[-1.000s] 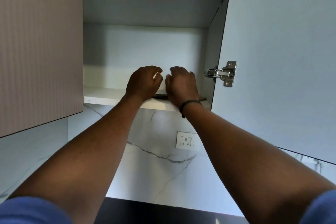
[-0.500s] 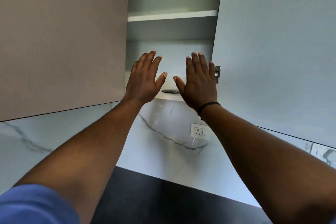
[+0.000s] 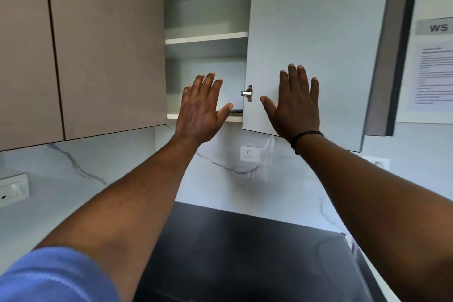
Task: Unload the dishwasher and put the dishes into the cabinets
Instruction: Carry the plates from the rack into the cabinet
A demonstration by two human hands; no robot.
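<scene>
Fingers (image 3: 297,81) of both hands spread, empty; perhaps a dark dish (image 3: 235,111) on cabinet shelf (image 3: 234,118).

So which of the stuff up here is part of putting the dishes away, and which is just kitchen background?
Part of the job:
- open cabinet, its door swung out
- bottom shelf
- dark dish on it, mostly hidden
- left hand and right hand, both open and empty

Just background:
- wall socket
- printed notice
- black countertop
</scene>
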